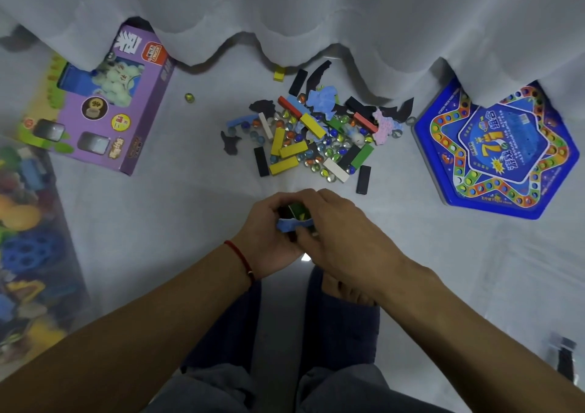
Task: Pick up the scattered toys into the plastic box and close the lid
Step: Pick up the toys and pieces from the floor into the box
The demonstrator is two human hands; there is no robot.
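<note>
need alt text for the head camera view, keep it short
Both hands, left hand and right hand, hold a few small toy pieces together above a scattered pile of blocks and marbles on a pale floor, between a purple box and a blue game board.

Pale grey floor (190,222), evenly lit. White curtain (316,1) hangs across the far side, its wavy hem touching the floor.

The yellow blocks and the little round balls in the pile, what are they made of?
The yellow blocks look like painted wood: flat matte colour, sharp straight edges. The round balls look like glass marbles: see-through, shiny, with colour swirls inside. The blue piece held in both hands looks like soft foam, though that is less sure.
</note>
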